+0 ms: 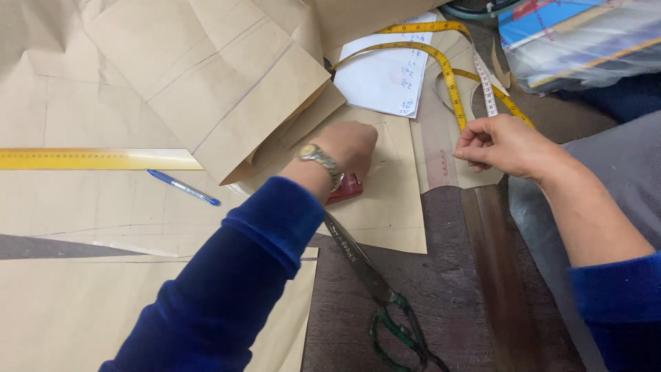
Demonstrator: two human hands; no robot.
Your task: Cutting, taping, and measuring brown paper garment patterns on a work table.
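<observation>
My left hand (348, 148), with a wristwatch, is curled over a small red object (346, 187) that rests on a sheet of brown pattern paper (396, 207); most of the object is hidden, so I cannot tell what it is. Over to the right, my right hand (502, 145) pinches the edge of a brown paper piece (441, 148) beside a yellow measuring tape (451, 86). Both arms wear blue velvet sleeves.
Green-handled scissors (385, 303) lie on the dark table below my left arm. A blue pen (182, 187) and a yellow ruler (89, 158) lie at the left on brown paper. A white note sheet (385, 79) sits at the back, plastic-wrapped packages (578, 38) at top right.
</observation>
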